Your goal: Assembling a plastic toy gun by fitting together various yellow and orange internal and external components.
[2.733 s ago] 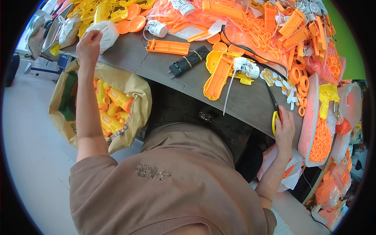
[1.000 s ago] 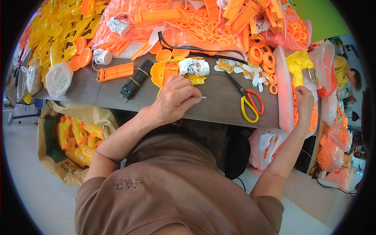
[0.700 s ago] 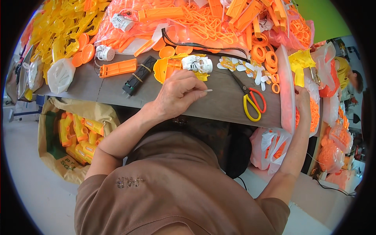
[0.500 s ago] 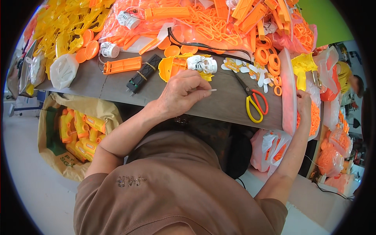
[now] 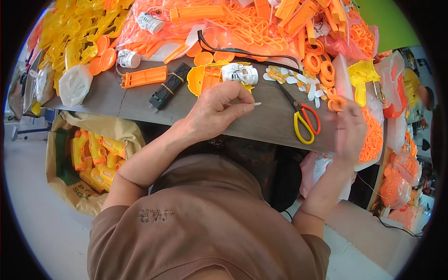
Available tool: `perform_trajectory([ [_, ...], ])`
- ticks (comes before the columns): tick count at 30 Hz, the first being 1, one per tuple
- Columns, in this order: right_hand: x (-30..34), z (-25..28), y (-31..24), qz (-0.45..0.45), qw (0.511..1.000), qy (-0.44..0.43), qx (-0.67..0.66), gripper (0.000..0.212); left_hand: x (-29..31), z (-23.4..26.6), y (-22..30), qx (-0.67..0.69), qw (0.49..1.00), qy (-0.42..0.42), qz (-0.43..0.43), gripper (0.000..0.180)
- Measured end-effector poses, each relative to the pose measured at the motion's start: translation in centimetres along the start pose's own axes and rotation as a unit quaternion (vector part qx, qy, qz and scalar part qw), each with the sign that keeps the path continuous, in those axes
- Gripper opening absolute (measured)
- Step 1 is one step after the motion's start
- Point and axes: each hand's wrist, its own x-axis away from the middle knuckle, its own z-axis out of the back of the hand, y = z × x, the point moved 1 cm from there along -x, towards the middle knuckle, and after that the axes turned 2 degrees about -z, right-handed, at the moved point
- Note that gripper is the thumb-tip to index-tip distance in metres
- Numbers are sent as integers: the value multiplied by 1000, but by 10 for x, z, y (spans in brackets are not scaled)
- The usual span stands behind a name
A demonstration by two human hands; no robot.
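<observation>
Between the thumb and fingers of my left hand [image 5: 219, 109] a small whitish strip [image 5: 257, 103] is pinched, its tip sticking out to the right. Just beyond that hand lies a yellow plastic shell half [image 5: 193, 80] with an orange insert and a white mechanism unit [image 5: 239, 73]. My right hand [image 5: 351, 133], smeared by motion, is over the table's right edge, its fingertips at some orange rings [image 5: 335, 103]. Whether it holds anything is hidden by blur. Scissors [image 5: 298, 109] with one red and one yellow handle lie between my hands, blades partly apart.
A black screwdriver-like tool [image 5: 169, 87] and an orange tray part [image 5: 144, 77] lie left. White-tipped small pieces [image 5: 303, 83] sit behind the scissors. Heaps of orange and yellow parts fill the back. A bin of orange parts [image 5: 371, 140] stands right, a bag of yellow bodies [image 5: 58, 170] lower left.
My right hand has moved left from the orange-parts bin to the table's right edge. My left hand stays nearly still, with the strip still pinched.
</observation>
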Motion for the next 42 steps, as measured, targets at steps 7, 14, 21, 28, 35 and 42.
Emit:
perform_trajectory([
  [7,29,-109,56,-70,946,-138,-283,18,-2,-3,7,75,995,0,71,11],
  [14,31,-121,57,-43,941,-156,-298,18,2,2,2,68,996,8,58,11],
  [21,25,-112,54,59,992,-102,-38,8,2,8,-5,33,999,23,-1,13],
  [28,9,-34,30,298,857,96,410,9,9,8,0,24,998,-31,42,7],
  [35,16,36,18,232,869,88,429,8,6,6,-6,12,1000,-19,11,8],
  [42,8,43,22,280,785,201,514,9,8,10,-2,-11,1000,-25,-15,5],
])
